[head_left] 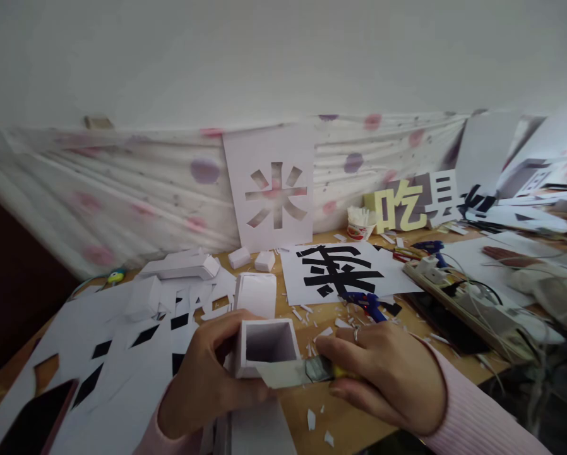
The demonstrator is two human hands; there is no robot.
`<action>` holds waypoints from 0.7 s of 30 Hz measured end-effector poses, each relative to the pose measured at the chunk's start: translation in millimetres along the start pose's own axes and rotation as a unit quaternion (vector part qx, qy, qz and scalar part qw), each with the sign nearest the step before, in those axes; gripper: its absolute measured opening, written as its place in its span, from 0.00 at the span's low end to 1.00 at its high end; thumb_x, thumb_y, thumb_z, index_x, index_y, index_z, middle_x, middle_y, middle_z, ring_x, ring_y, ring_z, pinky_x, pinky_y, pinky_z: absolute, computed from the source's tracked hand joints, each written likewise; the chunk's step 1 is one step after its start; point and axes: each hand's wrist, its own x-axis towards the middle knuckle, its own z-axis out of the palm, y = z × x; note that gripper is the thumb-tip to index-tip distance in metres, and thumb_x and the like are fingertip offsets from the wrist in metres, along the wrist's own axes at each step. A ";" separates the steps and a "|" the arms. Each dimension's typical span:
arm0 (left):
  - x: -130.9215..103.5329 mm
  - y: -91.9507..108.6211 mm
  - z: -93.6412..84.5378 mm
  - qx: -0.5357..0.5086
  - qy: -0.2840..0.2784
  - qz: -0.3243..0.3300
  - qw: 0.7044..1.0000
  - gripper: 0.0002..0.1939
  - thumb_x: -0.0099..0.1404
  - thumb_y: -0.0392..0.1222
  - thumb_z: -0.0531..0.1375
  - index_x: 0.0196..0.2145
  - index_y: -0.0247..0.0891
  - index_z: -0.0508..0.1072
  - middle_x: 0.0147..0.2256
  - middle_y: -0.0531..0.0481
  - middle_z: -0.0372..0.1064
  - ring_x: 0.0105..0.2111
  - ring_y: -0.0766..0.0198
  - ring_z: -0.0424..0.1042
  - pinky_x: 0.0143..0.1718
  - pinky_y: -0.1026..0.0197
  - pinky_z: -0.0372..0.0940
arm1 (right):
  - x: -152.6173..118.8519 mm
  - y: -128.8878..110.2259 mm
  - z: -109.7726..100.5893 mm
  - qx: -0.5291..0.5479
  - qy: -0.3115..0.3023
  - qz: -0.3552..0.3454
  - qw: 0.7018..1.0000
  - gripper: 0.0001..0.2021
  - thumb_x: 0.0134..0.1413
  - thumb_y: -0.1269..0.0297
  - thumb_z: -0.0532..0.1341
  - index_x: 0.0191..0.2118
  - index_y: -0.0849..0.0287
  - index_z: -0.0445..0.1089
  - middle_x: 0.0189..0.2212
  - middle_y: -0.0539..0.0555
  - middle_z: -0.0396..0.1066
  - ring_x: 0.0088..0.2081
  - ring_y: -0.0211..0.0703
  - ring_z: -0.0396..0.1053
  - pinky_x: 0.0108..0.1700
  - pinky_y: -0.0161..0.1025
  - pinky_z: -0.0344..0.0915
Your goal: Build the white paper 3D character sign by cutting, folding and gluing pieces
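Note:
My left hand (212,373) is wrapped round a hollow white box (269,324) whose open end faces up toward me. A utility knife (288,373) is gripped in my right hand (382,373), which wears a ring. Its wide blade lies along the box's near rim, pointing left. Behind the held box stands another white block piece (256,294). Below my hands a long white piece (259,426) extends toward the near edge. Small white scraps (311,419) lie on the wooden table (345,414) nearby.
A blue glue gun (369,304) lies behind my right hand, by a sheet with black characters (335,272). A power strip (468,309) with cables is right. Cut white sheets (122,360) and a phone (37,420) lie left. A cut-out board (276,142) leans at the back.

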 end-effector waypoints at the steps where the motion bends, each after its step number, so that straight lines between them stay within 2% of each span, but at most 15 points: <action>1: -0.1 0.5 -0.2 0.000 -0.003 -0.002 1.000 0.15 0.42 0.35 0.72 0.31 0.39 0.77 0.26 0.53 0.72 0.25 0.65 0.68 0.25 0.66 0.63 | -0.3 -0.3 1.8 -0.010 0.008 -0.002 1.000 0.26 0.71 0.49 0.38 0.48 0.57 0.69 0.28 0.51 0.75 0.22 0.39 0.69 0.25 0.40 0.53; 4: -3.1 3.0 -2.2 -0.015 -0.017 -0.006 1.000 0.15 0.43 0.37 0.73 0.31 0.40 0.78 0.27 0.52 0.73 0.26 0.64 0.69 0.26 0.65 0.65 | -1.9 6.9 11.6 -0.050 0.057 0.004 0.997 0.27 0.71 0.49 0.37 0.47 0.56 0.69 0.25 0.51 0.75 0.19 0.40 0.67 0.23 0.40 0.52; 7: -9.8 6.9 -5.6 -0.046 -0.058 -0.008 0.997 0.16 0.41 0.38 0.74 0.31 0.40 0.79 0.27 0.52 0.73 0.26 0.62 0.70 0.26 0.64 0.66 | -7.8 26.8 21.1 -0.103 0.103 0.077 0.986 0.28 0.71 0.49 0.37 0.43 0.57 0.71 0.21 0.52 0.74 0.18 0.41 0.68 0.23 0.38 0.54; 9: -13.7 9.3 -7.6 -0.077 -0.065 -0.023 0.995 0.15 0.40 0.38 0.74 0.29 0.40 0.79 0.25 0.53 0.72 0.24 0.64 0.69 0.25 0.65 0.64 | -13.6 39.9 23.8 -0.098 0.115 0.127 0.980 0.26 0.72 0.52 0.38 0.44 0.58 0.71 0.23 0.53 0.76 0.21 0.42 0.72 0.25 0.36 0.59; 12: -14.1 11.8 -8.7 -0.088 -0.033 -0.039 0.995 0.14 0.41 0.36 0.73 0.28 0.40 0.78 0.24 0.55 0.71 0.22 0.67 0.66 0.23 0.68 0.62 | -19.4 47.8 24.2 -0.037 0.142 0.177 0.973 0.23 0.72 0.55 0.41 0.47 0.60 0.69 0.22 0.51 0.75 0.23 0.42 0.74 0.28 0.35 0.64; 16: -6.3 9.9 -7.2 -0.067 0.037 -0.058 0.995 0.17 0.40 0.36 0.74 0.31 0.38 0.79 0.25 0.54 0.73 0.25 0.66 0.69 0.26 0.67 0.64 | -14.2 41.4 27.3 0.020 0.152 0.216 0.964 0.20 0.71 0.56 0.43 0.46 0.59 0.69 0.23 0.51 0.74 0.25 0.45 0.76 0.28 0.37 0.65; 21: 2.9 -4.1 -3.9 -0.172 0.085 -0.088 0.978 0.18 0.43 0.40 0.74 0.34 0.37 0.79 0.29 0.51 0.76 0.27 0.66 0.70 0.27 0.67 0.65 | -5.1 35.9 38.1 0.053 0.167 0.248 0.953 0.19 0.70 0.53 0.45 0.48 0.59 0.66 0.18 0.47 0.70 0.19 0.44 0.71 0.25 0.37 0.64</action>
